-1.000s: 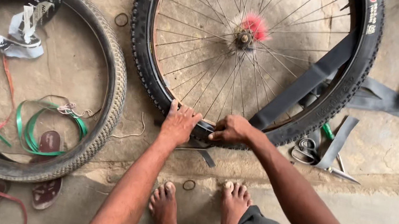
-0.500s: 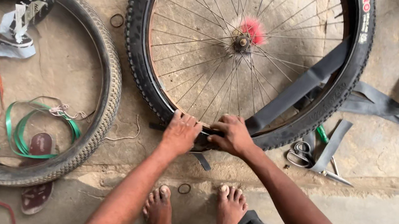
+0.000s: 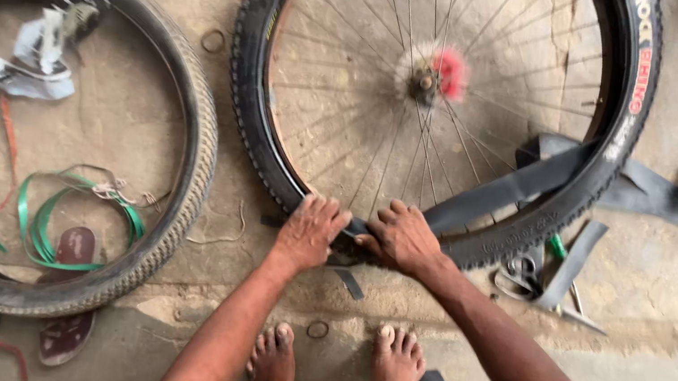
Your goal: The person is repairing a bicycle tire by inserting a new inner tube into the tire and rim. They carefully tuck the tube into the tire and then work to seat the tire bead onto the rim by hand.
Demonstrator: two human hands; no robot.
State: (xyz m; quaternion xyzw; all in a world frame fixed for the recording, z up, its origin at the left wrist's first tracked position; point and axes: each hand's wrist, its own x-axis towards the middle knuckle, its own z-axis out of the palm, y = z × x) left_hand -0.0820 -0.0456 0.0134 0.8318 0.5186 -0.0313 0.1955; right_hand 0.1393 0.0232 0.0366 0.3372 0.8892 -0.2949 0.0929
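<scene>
Both hands, left hand [image 3: 309,233] and right hand [image 3: 402,239], press clenched fingers on the tyre [image 3: 251,127] at the wheel's near edge. The step looks like seating the inner tube [image 3: 502,194], which trails up-right from the right fingers; next likely calls for firm thumb pressure along the rim.

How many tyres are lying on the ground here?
2. One tyre on the spoked wheel, its near edge under the left hand and right hand. One loose tyre to the left. Others may lie out of view.
</scene>
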